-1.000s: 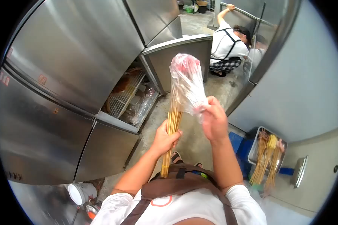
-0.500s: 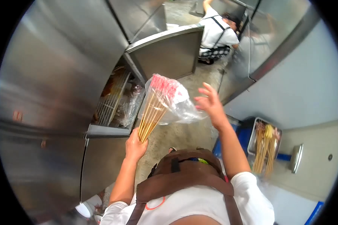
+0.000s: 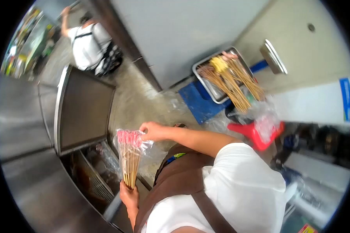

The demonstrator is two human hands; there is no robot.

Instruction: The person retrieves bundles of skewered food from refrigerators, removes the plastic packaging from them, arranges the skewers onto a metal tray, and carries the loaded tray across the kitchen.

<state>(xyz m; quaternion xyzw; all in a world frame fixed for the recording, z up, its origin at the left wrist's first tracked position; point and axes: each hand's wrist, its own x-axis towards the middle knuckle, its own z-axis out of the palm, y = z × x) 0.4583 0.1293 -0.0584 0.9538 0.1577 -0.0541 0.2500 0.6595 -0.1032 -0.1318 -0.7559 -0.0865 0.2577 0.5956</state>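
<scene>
My left hand (image 3: 129, 195) is closed around the lower ends of a bundle of wooden skewers (image 3: 130, 165) with pink-red pieces at their far tips. A clear plastic bag (image 3: 122, 149) covers the pink end and part of the sticks. At the top of the bundle my right hand (image 3: 153, 131) is closed on the edge of the plastic bag, beside the pink pieces. Its fingertips are partly hidden by the plastic. Below and left of the bundle, a steel cabinet compartment (image 3: 93, 174) stands open, with a wire rack and plastic-wrapped contents inside.
An open steel door (image 3: 85, 110) stands ahead on the left, with a person (image 3: 89, 46) crouching beyond it. A metal tray (image 3: 214, 95) of skewers sits over a blue crate (image 3: 196, 105). A red container (image 3: 260, 136) with clear plastic is to the right.
The view has swung right. My right hand, spread and apart from the bundle before, is now closed on the plastic, which lies closer around the skewers. My left hand keeps hold of the sticks.
</scene>
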